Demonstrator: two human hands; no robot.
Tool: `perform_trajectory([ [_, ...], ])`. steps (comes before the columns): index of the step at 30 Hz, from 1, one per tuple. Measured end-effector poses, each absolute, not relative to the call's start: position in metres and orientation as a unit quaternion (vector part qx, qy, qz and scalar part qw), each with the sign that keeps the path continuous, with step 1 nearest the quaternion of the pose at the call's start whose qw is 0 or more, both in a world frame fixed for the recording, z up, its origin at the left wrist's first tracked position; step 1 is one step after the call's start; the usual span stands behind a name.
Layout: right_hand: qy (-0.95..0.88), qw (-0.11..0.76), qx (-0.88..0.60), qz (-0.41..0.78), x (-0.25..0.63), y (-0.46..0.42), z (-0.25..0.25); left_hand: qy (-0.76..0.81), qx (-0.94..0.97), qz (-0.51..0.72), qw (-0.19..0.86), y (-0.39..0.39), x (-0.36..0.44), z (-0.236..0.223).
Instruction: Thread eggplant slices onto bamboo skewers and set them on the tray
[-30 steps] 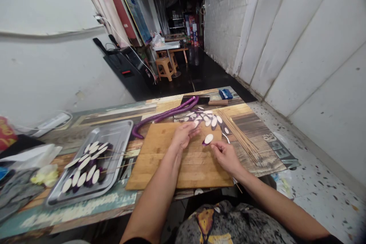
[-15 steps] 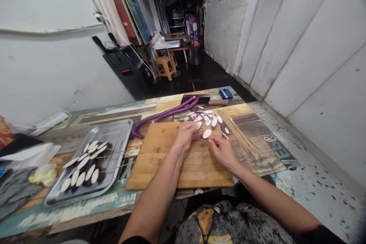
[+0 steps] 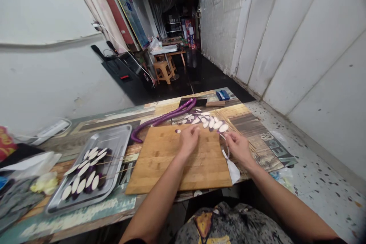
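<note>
My left hand [image 3: 189, 140] is closed in a pinch over the far part of the wooden cutting board [image 3: 166, 167]. What lies between its fingertips is too small to make out. Just left of it is a small pale eggplant piece [image 3: 177, 131]. Past the board's right edge, my right hand [image 3: 238, 145] has its thumb and fingers pressed together at the lower edge of a white oval eggplant slice [image 3: 223, 127]. Several more purple-rimmed slices [image 3: 205, 114] lie in a pile behind the board. Thin bamboo skewers [image 3: 233, 122] lie behind my right hand, partly hidden by it.
At left, a metal tray [image 3: 121, 141] holds skewered eggplant slices [image 3: 82, 173]. Long purple eggplants [image 3: 164, 116] lie behind the board, beside a wooden-handled cleaver [image 3: 214, 103] and a blue box [image 3: 223, 95]. White tissue [image 3: 233, 171] sticks out at the board's right edge.
My right hand has moved right, off the board, with a slice at its fingertips. My left hand has shifted slightly right and nearer, and the slice formerly at its fingers no longer shows there.
</note>
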State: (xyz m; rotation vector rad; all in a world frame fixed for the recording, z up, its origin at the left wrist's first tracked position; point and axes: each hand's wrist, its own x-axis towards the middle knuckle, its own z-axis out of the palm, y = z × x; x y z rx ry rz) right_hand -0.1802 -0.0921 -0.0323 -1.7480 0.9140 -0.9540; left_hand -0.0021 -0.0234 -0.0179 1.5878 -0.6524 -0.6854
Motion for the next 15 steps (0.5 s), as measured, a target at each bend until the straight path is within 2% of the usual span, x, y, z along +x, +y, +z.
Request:
perform_trajectory([
  [3,0.380,0.486,-0.678,-0.400,-0.200,-0.094,-0.034,-0.422,0.762,-0.175,0.459,-0.035,-0.011,-0.011],
  [7,0.353,0.513,-0.663,-0.416,-0.211,-0.090,-0.038,-0.476,0.789,-0.093,0.377,-0.062,-0.032,-0.008],
  [10,0.347,0.507,-0.671,-0.415,-0.214,-0.086,-0.040,-0.468,0.808,-0.068,0.352,-0.079,-0.039,-0.012],
  [15,0.349,0.501,-0.681,-0.405,-0.220,-0.080,-0.037,-0.448,0.811,-0.068,0.370,-0.083,-0.038,-0.018],
])
